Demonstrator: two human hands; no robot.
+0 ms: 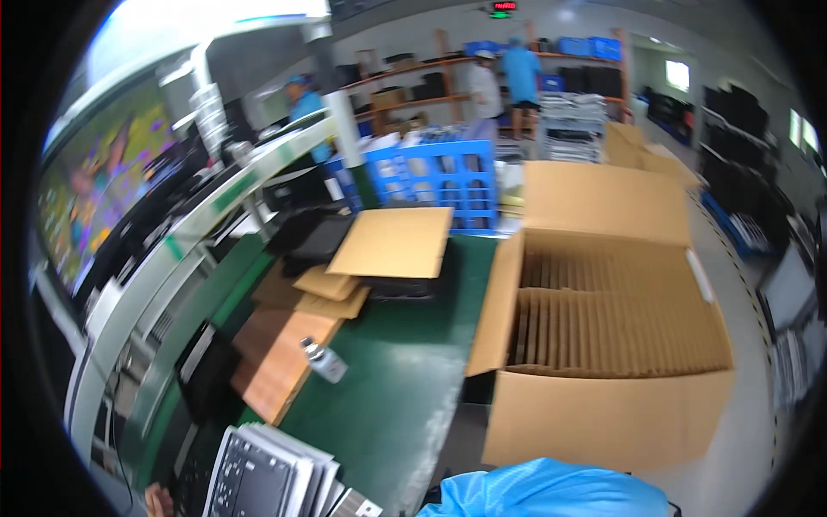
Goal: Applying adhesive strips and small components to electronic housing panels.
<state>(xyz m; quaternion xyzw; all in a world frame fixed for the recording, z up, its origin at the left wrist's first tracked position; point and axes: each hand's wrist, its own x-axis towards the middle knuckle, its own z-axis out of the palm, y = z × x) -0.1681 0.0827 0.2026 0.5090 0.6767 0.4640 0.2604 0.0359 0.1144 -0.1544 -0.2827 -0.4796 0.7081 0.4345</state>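
Left hand (158, 501) at lower-left edge, only some fingers visible, blurred; can't tell how far open or whether it holds anything. Stack of laptop panels (258, 474) sits bottom left-of-centre, tilted, just right of that hand, visible gap between. Right hand out of frame; blue sleeve (551, 491) at bottom. Step in hand: probably handling the panel stack; a lift would call for a firm edge grip keeping layers aligned. Green bench (396, 370) centre, bottle (324, 360) on it; open divided carton (603, 414) right.
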